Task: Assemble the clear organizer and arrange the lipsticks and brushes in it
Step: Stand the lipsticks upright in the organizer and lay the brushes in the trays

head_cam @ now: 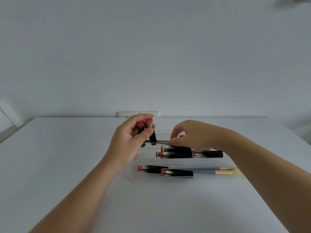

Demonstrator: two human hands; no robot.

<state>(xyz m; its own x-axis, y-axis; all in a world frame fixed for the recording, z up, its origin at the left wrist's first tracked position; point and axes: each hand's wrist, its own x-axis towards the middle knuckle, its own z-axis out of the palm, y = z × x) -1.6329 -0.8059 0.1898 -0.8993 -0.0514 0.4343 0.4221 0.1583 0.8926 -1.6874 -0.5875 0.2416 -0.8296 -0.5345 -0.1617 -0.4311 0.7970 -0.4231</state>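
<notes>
On the white counter (67,165), the clear organizer (136,174) sits at centre. Nearest, two black lipsticks (176,173) with pink ends lie on their sides in its front tier, with gold-ferruled brushes (225,173) at their 3 o'clock. More lipsticks (178,154) lie one tier back. Behind these, the right hand (193,135) curls down onto the rear tier, fingertips pinching; what they hold cannot be told. At its 9 o'clock, the left hand (129,138) grips two upright lipsticks (149,132). Farthest, a wall socket (138,114).
</notes>
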